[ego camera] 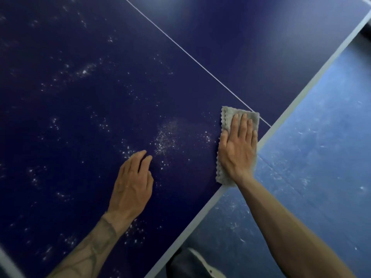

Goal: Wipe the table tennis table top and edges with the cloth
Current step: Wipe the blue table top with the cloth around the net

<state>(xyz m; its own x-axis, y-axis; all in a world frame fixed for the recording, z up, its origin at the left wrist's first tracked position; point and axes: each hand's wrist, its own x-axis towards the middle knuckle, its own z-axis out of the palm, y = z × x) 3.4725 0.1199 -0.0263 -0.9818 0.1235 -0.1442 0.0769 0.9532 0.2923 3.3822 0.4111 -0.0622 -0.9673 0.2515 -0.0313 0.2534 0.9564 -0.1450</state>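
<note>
Closest to the camera, a shoe point(192, 263) stands on the floor point(321, 157), just outside the edge point(200, 209) of the table point(60, 137). Further up, the left hand point(132, 183) rests on the top and holds nothing, its fingers loosely bent with the tips touching the surface. Nearer the edge, the right hand point(236, 151) lies flat on the cloth point(226, 117), fingers straight and slightly spread, pressing it down rather than gripping it. The cloth is folded into a strip. Its long axis runs with the right forearm, wrist to fingertips, and its near corner reaches the edge. The cloth is already under the working hand, so what matters is where the dirt lies. The thickest dust point(165, 135) is to the cloth's left, between the two hands and just beyond the left fingertips. A sweep to the left would likely meet it with the strip's long side, the widest pass. Beyond the right fingertips the centre line point(180, 49) runs toward the far end, and the top past it looks cleaner.
</note>
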